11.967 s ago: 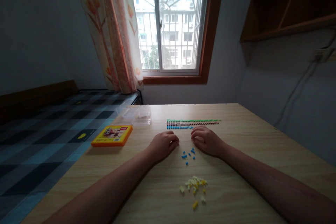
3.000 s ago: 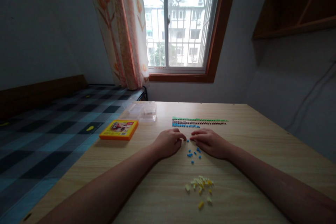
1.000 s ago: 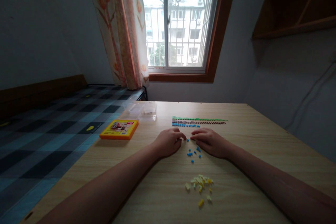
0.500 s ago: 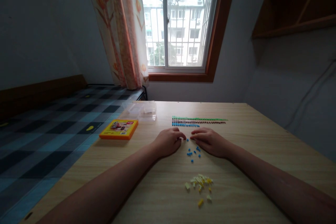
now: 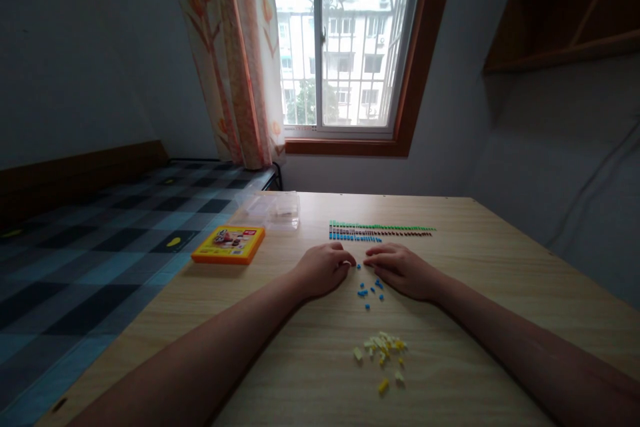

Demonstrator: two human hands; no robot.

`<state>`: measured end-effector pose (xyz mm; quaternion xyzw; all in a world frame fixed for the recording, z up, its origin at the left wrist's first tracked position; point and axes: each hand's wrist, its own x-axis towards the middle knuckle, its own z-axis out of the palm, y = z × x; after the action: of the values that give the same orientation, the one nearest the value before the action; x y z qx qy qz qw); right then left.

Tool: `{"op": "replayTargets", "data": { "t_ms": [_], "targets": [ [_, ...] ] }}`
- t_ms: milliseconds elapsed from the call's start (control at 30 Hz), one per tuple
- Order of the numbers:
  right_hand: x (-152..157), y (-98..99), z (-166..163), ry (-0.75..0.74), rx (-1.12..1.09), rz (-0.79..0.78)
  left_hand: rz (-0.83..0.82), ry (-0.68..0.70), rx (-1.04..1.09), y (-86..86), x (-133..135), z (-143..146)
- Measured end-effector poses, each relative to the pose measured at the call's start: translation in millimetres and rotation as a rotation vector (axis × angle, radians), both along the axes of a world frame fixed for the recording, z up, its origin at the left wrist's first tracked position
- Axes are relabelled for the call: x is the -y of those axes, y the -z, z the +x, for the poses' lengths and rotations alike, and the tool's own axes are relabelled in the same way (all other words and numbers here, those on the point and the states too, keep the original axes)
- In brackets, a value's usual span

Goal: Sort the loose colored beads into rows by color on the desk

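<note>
Single blue piece (image 5: pixel 359 267) on the bench (image 5: pixel 500 253), in the gap between 2 hands.
Left hand (image 5: pixel 324 271) and right hand (image 5: pixel 400 271) flank the piece, fingers loosely bent and parted, nothing visibly gripped; whether a fingertip touches it cannot be told. Loose blue pieces (image 5: pixel 363 293) lie nearer the wearer, the blue row (image 5: pixel 345 237) just beyond. Good handling probably calls for a light 2-finger pinch on opposite sides, knuckles kept off the row.
</note>
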<state>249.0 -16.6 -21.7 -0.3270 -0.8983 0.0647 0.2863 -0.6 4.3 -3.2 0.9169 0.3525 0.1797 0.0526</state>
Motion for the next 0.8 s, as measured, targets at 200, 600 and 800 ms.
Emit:
{"op": "replayTargets", "data": {
  "t_ms": [200,600,800],
  "targets": [
    [0.7,0.3,-0.2,0.007,0.004,-0.010,-0.002,0.001,-0.012,-2.0,0.9,0.4],
    [1.1,-1.4,-1.1,-0.005,-0.008,-0.007,0.003,-0.002,-0.003,0.7,-0.1,0.4],
    [1.8,-2.9,-2.0,-0.001,-0.016,-0.006,0.003,-0.014,-0.001,-0.9,0.9,0.9]
  ]
}}
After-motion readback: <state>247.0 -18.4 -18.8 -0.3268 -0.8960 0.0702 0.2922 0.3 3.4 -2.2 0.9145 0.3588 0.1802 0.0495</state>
